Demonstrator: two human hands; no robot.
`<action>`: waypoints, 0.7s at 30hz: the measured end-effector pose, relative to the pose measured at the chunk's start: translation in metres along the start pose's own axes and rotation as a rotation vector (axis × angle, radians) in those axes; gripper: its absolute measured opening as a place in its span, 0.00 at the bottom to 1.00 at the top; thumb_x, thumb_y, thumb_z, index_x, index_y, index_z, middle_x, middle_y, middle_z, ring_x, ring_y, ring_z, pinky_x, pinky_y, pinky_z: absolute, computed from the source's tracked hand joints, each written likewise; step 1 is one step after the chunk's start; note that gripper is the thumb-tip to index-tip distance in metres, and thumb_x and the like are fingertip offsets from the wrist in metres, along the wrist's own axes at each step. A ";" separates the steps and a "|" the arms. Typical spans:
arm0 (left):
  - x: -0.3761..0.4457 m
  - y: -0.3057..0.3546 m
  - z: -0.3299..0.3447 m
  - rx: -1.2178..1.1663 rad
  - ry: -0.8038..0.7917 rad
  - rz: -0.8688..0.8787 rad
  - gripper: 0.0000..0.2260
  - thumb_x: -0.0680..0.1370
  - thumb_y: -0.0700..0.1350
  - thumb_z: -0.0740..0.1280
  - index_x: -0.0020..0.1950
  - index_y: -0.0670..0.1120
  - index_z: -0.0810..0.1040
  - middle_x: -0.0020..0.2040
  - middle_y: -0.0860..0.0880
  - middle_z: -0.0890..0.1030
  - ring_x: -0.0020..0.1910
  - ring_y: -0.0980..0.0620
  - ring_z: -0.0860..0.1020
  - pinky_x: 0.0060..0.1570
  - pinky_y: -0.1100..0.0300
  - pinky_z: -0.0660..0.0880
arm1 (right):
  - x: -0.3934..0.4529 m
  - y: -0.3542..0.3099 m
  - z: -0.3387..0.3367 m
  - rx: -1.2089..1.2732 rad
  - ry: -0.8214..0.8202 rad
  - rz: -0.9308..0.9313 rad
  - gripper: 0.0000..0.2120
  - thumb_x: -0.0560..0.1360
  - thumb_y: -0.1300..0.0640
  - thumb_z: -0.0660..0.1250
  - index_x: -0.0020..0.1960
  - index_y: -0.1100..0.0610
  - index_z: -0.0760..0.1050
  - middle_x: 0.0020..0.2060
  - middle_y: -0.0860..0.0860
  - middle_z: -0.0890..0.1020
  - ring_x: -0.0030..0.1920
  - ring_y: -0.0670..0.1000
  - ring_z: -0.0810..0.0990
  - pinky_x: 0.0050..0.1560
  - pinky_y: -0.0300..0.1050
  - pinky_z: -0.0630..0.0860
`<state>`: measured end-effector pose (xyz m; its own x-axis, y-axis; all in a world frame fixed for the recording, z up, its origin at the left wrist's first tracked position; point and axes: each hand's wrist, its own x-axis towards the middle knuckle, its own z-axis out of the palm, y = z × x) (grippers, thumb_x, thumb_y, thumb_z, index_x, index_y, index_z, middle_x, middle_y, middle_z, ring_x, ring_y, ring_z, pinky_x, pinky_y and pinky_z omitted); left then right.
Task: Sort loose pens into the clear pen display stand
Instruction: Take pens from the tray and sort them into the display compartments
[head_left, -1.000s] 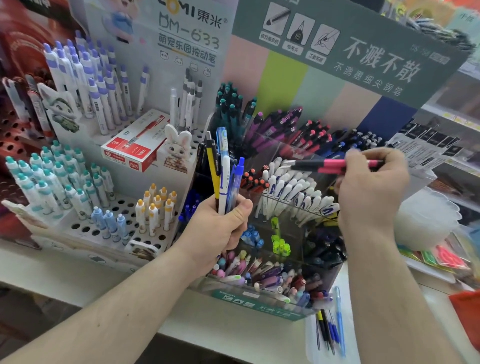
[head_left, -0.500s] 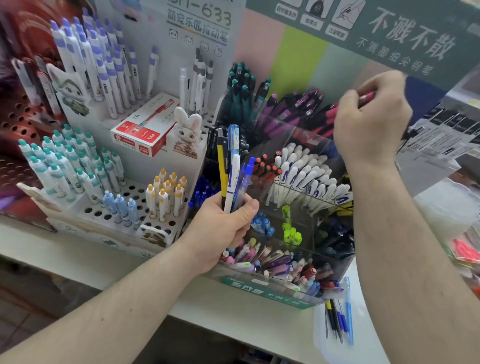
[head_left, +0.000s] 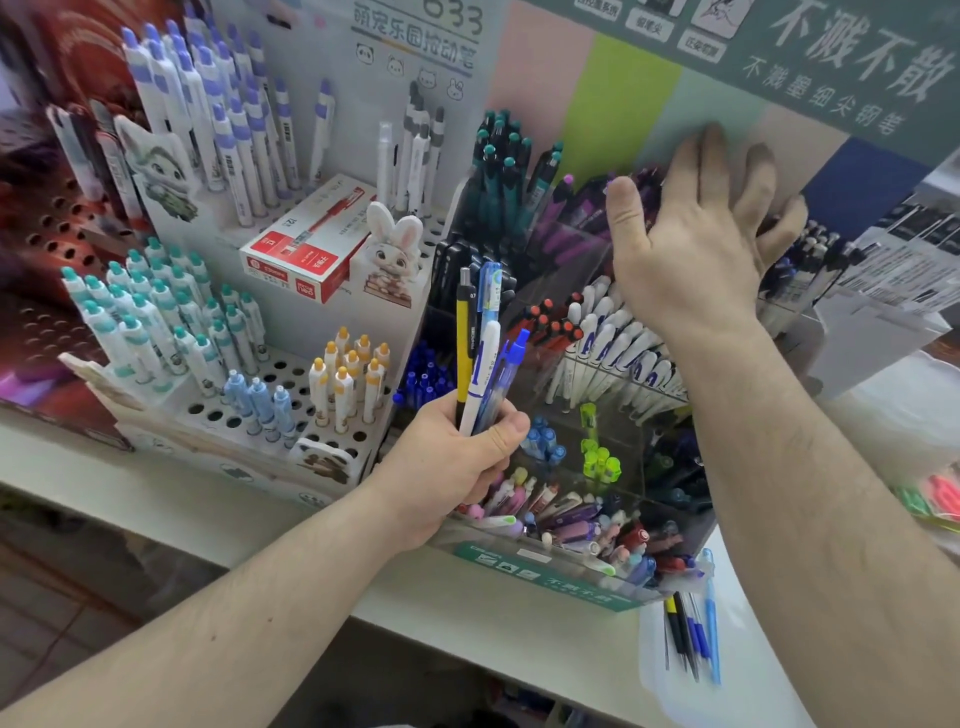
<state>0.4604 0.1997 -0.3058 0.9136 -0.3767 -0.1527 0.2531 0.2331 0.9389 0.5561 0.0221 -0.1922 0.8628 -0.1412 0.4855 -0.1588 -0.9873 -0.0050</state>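
Meanwhile the left hand grips a bunch of loose pens upright before the clear pen display stand on the bench; the right hand, fingers spread and empty, hovers over its upper back compartments.

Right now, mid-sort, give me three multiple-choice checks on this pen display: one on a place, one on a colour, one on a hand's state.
1. Where is the red box?
A. On the white stand, beside the rabbit figure
B. In the clear pen display stand
C. In the right hand

2. What colour is the leftmost pen of the gripped bunch?
A. Green
B. Yellow and black
C. Pink

3. How is the right hand?
A. Gripping a pen
B. Fisted
C. Open, fingers spread

Key: 1 A, it lies left of the rabbit; 2 B, yellow barrel in the left hand; 3 C, nothing visibly held.
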 end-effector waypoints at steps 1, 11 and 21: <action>-0.001 0.000 0.001 -0.002 -0.003 -0.003 0.07 0.80 0.41 0.65 0.43 0.43 0.72 0.28 0.50 0.67 0.23 0.57 0.64 0.22 0.66 0.62 | 0.000 0.001 -0.001 -0.009 -0.006 -0.010 0.36 0.80 0.33 0.43 0.80 0.54 0.55 0.81 0.49 0.53 0.80 0.57 0.45 0.74 0.67 0.39; -0.010 -0.004 0.005 0.040 -0.025 -0.041 0.08 0.80 0.41 0.65 0.42 0.44 0.72 0.26 0.51 0.65 0.24 0.56 0.62 0.22 0.66 0.62 | -0.002 0.006 -0.022 0.028 -0.117 -0.060 0.32 0.79 0.33 0.49 0.77 0.51 0.58 0.80 0.54 0.54 0.79 0.57 0.47 0.74 0.64 0.43; -0.014 -0.006 0.010 0.072 0.008 -0.111 0.06 0.79 0.39 0.66 0.43 0.44 0.74 0.23 0.54 0.69 0.21 0.58 0.65 0.22 0.68 0.65 | -0.105 -0.037 -0.031 0.565 -0.399 -0.111 0.19 0.74 0.37 0.67 0.38 0.52 0.77 0.33 0.46 0.79 0.35 0.46 0.77 0.37 0.46 0.76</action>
<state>0.4428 0.1952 -0.3058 0.8838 -0.3893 -0.2594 0.3300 0.1256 0.9356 0.4566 0.0759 -0.2154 0.9869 0.0535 0.1521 0.1211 -0.8687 -0.4803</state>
